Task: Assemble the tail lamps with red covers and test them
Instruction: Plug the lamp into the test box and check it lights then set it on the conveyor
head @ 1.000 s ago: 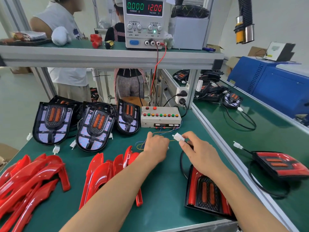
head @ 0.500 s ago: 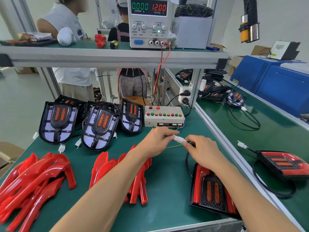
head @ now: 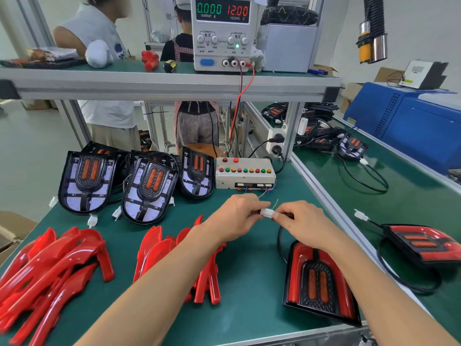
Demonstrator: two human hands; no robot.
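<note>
A white connector (head: pixel 267 212) was pinched between the left hand (head: pixel 238 216) and right hand (head: pixel 300 222), each grip clenched on one end, above bare desk (head: pixel 249 283) just before the test box (head: pixel 245 174). The covered tail lamp (head: pixel 316 280) lay near the desk's front right edge; red covers (head: pixel 57 265) were heaped at the left.

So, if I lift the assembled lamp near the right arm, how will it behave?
The assembled lamp looks like rigid plastic, so probably stiff and fairly light. Its glossy red cover may be slippery. The black cable will likely trail floppily and tug, since both hands hold its white connector.
</note>
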